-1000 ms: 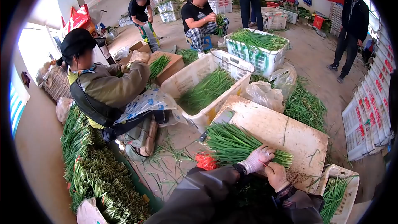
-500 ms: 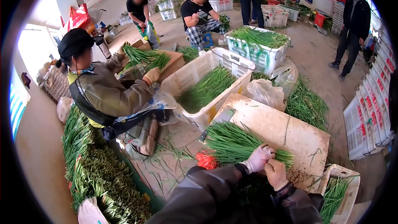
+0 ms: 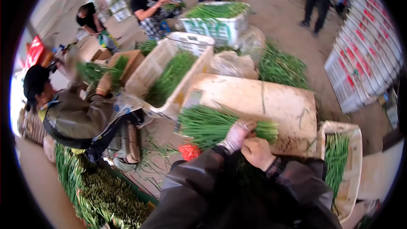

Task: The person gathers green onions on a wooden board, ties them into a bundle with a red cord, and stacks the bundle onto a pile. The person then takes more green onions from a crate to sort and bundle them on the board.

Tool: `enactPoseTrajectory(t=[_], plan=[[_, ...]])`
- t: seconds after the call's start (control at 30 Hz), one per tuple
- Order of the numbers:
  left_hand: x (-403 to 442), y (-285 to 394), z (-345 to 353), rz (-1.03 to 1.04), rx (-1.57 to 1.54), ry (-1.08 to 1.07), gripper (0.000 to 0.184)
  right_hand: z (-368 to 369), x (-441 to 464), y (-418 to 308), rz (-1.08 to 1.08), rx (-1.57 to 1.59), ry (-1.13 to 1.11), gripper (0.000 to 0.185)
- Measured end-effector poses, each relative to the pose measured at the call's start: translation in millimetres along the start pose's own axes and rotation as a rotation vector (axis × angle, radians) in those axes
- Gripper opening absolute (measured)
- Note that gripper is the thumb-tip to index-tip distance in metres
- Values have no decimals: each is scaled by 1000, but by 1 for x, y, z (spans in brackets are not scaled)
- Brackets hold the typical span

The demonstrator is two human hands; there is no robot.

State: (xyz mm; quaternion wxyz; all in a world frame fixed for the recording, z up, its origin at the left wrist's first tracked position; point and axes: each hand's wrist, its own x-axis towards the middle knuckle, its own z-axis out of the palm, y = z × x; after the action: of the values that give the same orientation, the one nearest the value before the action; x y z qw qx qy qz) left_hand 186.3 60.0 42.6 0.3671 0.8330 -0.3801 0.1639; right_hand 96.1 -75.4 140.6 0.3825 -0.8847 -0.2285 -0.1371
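Conceivably, greens (image 3: 205,125) lying along the near edge of the board (image 3: 288,97) could spill off if the left hand (image 3: 238,135), fingers clamped on them, slackens (whether the right hand (image 3: 257,152) is closed, I cannot tell).

left hand (image 3: 239,135) clasping green bundle (image 3: 205,125) | right hand (image 3: 257,152) close by | board (image 3: 280,99) beneath
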Motion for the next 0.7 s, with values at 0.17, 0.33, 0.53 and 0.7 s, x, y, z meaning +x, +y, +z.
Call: enactPoseTrajectory(t=[0.17,0.33,0.53,0.7], plan=[[3,-2,-1,12,45,-24,39,4,-4,3,-48,-74,-32,19],[4,-2,-1,-54,25,-69,40,-11,1,3,-78,-156,-195,16],[8,15,-21,-109,31,-170,46,-58,20,27,118,-126,-234,84],[9,25,-31,-71,238,-251,77,-41,3,63,206,-743,-457,113]])
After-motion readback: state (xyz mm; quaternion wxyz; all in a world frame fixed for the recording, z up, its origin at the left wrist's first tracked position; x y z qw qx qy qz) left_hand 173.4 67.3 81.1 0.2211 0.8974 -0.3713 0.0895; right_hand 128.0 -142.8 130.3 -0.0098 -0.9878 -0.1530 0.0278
